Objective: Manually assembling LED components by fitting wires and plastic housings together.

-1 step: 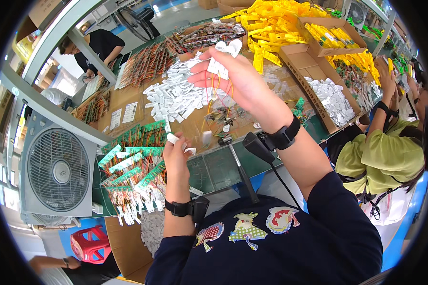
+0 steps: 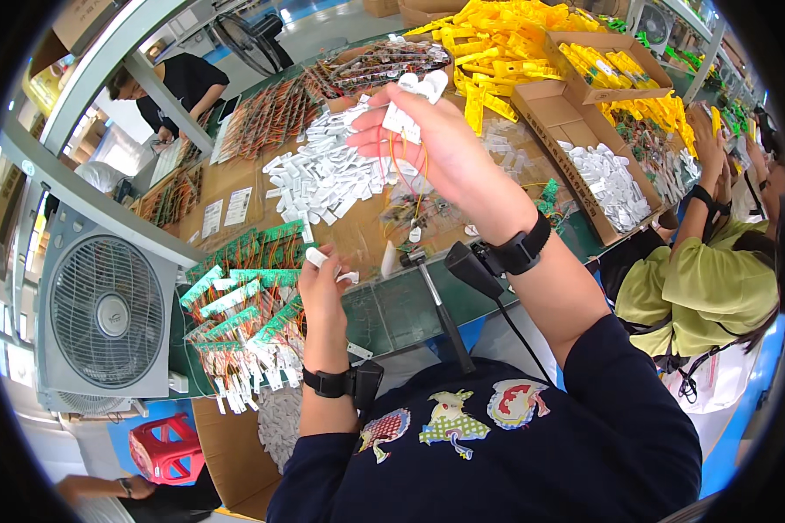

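Note:
My right hand (image 2: 445, 144) is raised over the table, its fingers curled round several white plastic pieces (image 2: 403, 122). Thin red and orange wires (image 2: 420, 187) hang down from that bunch. Below the hand lies a heap of small white plastic pieces (image 2: 323, 179). Lower and to the left, my left hand (image 2: 321, 283) is closed on a small white plastic piece (image 2: 316, 256); another white bit pokes out beside its fingers. Right beside this hand are stacked green circuit boards (image 2: 251, 277) with wires and white ends. A blurred white piece (image 2: 388, 260) shows near the table's front edge.
A cardboard box (image 2: 576, 187) of white pieces stands to the right, with yellow plastic parts (image 2: 497, 44) behind. A grey fan (image 2: 109, 305) is at the left. A small black-handled stand (image 2: 440, 305) rises at the front edge. A co-worker in green (image 2: 706, 279) sits at the right.
My right hand has shifted slightly, and the wires under it have swung. The blurred white piece near the front edge has changed place a little. My left hand stays nearly still.

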The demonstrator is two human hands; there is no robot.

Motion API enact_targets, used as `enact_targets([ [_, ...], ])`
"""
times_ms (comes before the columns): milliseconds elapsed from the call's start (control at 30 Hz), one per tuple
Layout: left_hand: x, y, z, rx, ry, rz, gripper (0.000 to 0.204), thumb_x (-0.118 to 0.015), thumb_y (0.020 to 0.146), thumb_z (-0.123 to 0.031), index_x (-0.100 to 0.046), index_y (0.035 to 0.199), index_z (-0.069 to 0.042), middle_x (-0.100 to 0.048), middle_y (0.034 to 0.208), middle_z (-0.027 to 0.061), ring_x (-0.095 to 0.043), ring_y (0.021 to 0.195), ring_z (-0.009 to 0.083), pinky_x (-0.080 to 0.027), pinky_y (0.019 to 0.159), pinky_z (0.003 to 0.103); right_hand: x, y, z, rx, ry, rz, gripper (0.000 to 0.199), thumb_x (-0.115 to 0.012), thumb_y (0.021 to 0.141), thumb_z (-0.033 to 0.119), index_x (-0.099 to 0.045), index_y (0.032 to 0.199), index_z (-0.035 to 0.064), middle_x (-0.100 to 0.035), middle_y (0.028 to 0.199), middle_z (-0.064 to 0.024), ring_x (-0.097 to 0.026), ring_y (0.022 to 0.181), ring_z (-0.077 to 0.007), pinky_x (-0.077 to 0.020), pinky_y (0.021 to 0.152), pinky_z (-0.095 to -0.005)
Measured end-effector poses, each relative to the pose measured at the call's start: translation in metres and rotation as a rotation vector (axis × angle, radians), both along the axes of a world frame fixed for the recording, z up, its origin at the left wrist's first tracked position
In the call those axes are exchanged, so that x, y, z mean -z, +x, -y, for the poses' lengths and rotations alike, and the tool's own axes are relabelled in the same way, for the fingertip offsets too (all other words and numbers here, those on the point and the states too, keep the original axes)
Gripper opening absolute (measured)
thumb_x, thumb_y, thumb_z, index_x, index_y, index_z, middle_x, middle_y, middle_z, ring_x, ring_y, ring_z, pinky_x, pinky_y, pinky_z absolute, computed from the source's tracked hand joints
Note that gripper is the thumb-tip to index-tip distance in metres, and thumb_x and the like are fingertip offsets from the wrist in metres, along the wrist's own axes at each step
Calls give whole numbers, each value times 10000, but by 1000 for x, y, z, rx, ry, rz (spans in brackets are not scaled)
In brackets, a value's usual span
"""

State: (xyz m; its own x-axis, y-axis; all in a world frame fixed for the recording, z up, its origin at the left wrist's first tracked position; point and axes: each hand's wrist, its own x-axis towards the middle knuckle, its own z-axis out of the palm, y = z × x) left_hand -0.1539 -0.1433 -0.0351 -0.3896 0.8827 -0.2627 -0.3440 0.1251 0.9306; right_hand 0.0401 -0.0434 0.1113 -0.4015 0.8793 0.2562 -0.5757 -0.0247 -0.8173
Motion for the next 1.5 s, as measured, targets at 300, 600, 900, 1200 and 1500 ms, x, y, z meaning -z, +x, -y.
enact_targets([
  [300,-30,9,7,233,200,-362,166,-586,806,-57,-643,954,-9,-581,728,-1,-520,648,62,-418,549,226,-1,-3,7,34,-3,-49,316,-470,982,285,-551,1039,-15,-644,981,-196,-660,907,-289,-553,812,-385],
  [600,-47,57,-1,53,399,-870,216,-727,776,-167,-669,917,-15,-602,709,95,-591,654,202,-472,624,318,-4,-9,21,100,-10,-89,315,-457,985,283,-539,1056,-13,-640,972,-180,-660,903,-287,-553,806,-382],
  [900,-53,58,-2,26,525,-1024,196,-718,756,-57,-672,944,-27,-631,940,124,-621,824,234,-482,728,323,-7,-10,41,82,-25,-59,304,-434,994,272,-531,1069,-7,-648,939,-171,-663,881,-280,-548,797,-380],
  [1200,-53,55,-2,351,420,-665,135,-685,804,-57,-652,931,-22,-663,880,101,-646,814,223,-485,726,302,-6,-2,45,64,-37,-103,303,-425,999,274,-533,1063,-2,-649,921,-159,-660,877,-265,-546,792,-377],
  [1500,-59,46,1,350,583,-925,106,-676,805,-9,-643,905,4,-631,825,86,-602,749,177,-459,697,259,-4,11,46,94,-35,-73,302,-435,995,273,-540,1046,-5,-636,895,-145,-656,859,-263,-549,770,-367],
])
